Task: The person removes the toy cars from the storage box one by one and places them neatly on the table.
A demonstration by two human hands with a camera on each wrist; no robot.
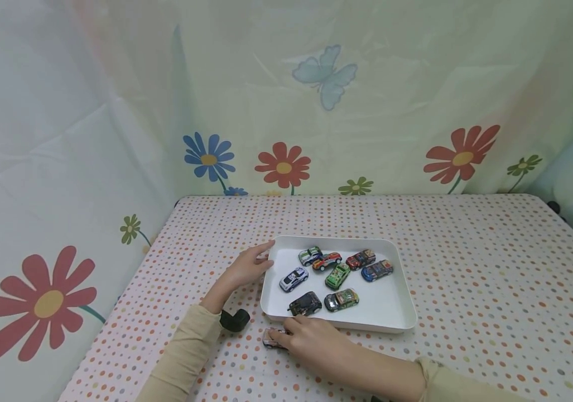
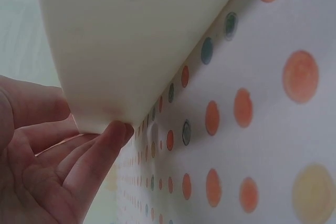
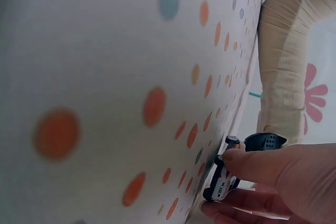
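My left hand (image 1: pixel 246 269) grips the left wall of a white tray (image 1: pixel 391 304). In the left wrist view its fingers (image 2: pixel 100 163) reach beneath the tray's corner, with the thumb at the rim. Just outside the tray's front left corner, my right hand (image 1: pixel 318 343) pinches a small toy car (image 1: pixel 272 338) between thumb and fingers, low over the tablecloth. Dark wheels and a white side with lettering show on this toy car (image 3: pixel 223 183) in the right wrist view. Inside the tray lie several more toy cars, among them a green car (image 1: pixel 338 276) and a black car (image 1: pixel 305 304).
A dotted tablecloth (image 1: pixel 467 268) covers the table. Behind it hangs a curtain (image 1: pixel 391 67) printed with flowers and a butterfly. A black camera mount (image 1: pixel 235 320) sits at my left wrist, close to the tray's left side.
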